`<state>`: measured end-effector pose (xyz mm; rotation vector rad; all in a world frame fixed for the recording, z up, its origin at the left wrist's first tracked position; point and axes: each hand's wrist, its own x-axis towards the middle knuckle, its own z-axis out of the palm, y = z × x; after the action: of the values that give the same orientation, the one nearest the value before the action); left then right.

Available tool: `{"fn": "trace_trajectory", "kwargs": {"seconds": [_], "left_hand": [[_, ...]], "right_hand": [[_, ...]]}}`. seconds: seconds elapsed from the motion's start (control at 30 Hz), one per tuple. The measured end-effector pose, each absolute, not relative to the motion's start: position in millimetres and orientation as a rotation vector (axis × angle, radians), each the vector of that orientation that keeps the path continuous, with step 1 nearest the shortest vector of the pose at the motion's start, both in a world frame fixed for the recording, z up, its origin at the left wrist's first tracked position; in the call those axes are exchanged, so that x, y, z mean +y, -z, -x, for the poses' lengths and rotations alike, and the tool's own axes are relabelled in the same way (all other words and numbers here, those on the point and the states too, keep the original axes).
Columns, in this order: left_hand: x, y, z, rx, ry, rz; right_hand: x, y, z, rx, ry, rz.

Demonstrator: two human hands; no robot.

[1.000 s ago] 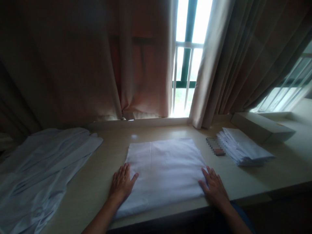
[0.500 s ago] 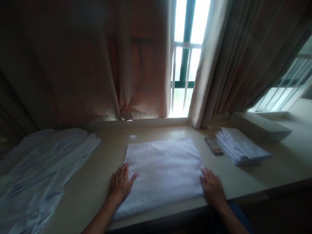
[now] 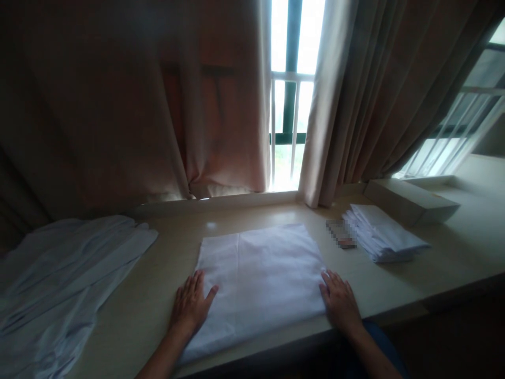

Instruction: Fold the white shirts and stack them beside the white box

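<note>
Both palms flat and spread: left hand (image 3: 190, 306) and right hand (image 3: 339, 302) press the near corners of the folded white cloth (image 3: 258, 279) mid-table (image 3: 434, 268); smoothing underway; another fold looks next, needing pinched edges.

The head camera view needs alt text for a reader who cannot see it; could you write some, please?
Both hands, left hand and right hand, press flat on a folded white cloth on a beige table below a curtained window.
</note>
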<state>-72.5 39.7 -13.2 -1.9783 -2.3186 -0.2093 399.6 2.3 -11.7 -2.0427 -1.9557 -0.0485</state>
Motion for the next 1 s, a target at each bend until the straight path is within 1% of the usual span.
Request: {"fn": "trace_trajectory", "kwargs": {"seconds": [0.27,0.43,0.6,0.67,0.77,0.9,1.0], "left_hand": [[38.2,12.9,71.0,-2.348,0.196,1.971],[52.0,-9.8,75.2,-2.373,0.171,2.028],[94.4,-29.4,82.1,-2.328,0.23,2.027],[112.2,-26.2,82.5,-2.308,0.229,2.019],[129.5,-10.0,82.8,-2.342,0.234,1.957],[133.2,14.5,86.7,-2.363,0.214,1.887],[129.8,15.6,86.8,-2.332,0.22,1.881]], "right_hand": [[2.0,12.6,-398.9,-1.954,0.075,2.032],[3.8,14.1,-398.6,-1.941,0.105,2.018],[5.6,10.8,-395.9,-1.926,0.104,2.036],[5.3,7.5,-394.5,-1.918,0.101,2.046],[4.7,1.9,-392.4,-1.907,0.093,2.059],[5.5,-3.8,-390.2,-1.897,0.056,2.084],[5.8,-6.5,-389.0,-1.879,0.043,2.102]]}}
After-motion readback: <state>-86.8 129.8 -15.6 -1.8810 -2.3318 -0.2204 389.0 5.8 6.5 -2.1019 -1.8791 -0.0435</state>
